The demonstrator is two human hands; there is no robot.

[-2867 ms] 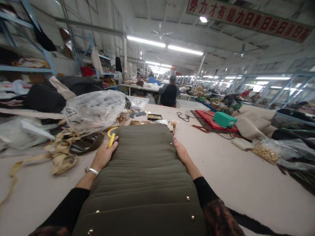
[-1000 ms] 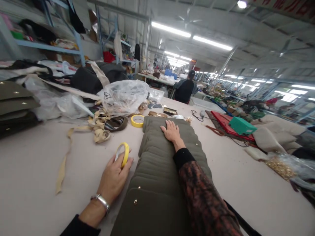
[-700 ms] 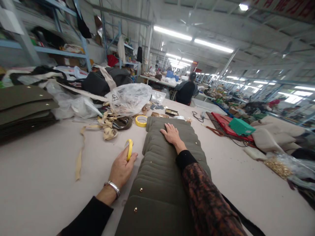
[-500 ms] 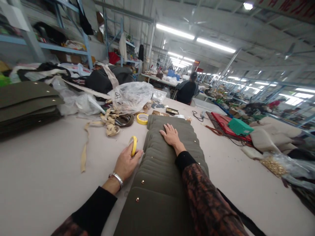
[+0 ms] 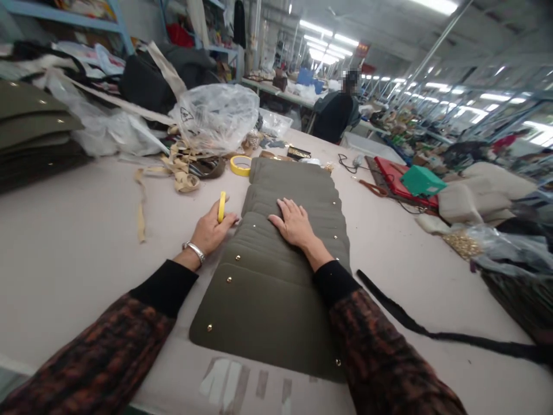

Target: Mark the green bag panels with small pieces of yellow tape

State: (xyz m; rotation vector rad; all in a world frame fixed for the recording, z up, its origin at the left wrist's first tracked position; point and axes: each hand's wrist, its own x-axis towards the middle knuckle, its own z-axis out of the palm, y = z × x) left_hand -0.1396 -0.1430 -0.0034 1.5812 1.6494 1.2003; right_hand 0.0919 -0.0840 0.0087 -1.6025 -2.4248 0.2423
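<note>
Overlapping dark olive panels [image 5: 276,311] with small gold studs lie fanned in a long row before me on the table. My right hand [image 5: 296,225] rests flat on top of the panels, fingers stretched out, holding nothing. Just left of the row, my left hand [image 5: 211,227] is closed around a roll of yellow tape [image 5: 222,207], which stands upright in the fingers. A silver bracelet circles the left wrist. The thumb tip of that hand is close to the panels' left edge; I cannot tell whether it touches. A second yellow tape roll [image 5: 241,165] lies by the row's far end.
Another stack of olive panels [image 5: 34,127] is at the far left. Beige strips [image 5: 185,181] and a clear plastic bag [image 5: 220,115] lie behind. A black strap [image 5: 410,323], a green box [image 5: 422,181] and gold pieces [image 5: 462,245] are on the right. A person [image 5: 337,109] sits further back.
My view has tipped downward, showing the near end of the row. My right hand has slid nearer along the panels, still flat. The left hand keeps the yellow tape.
</note>
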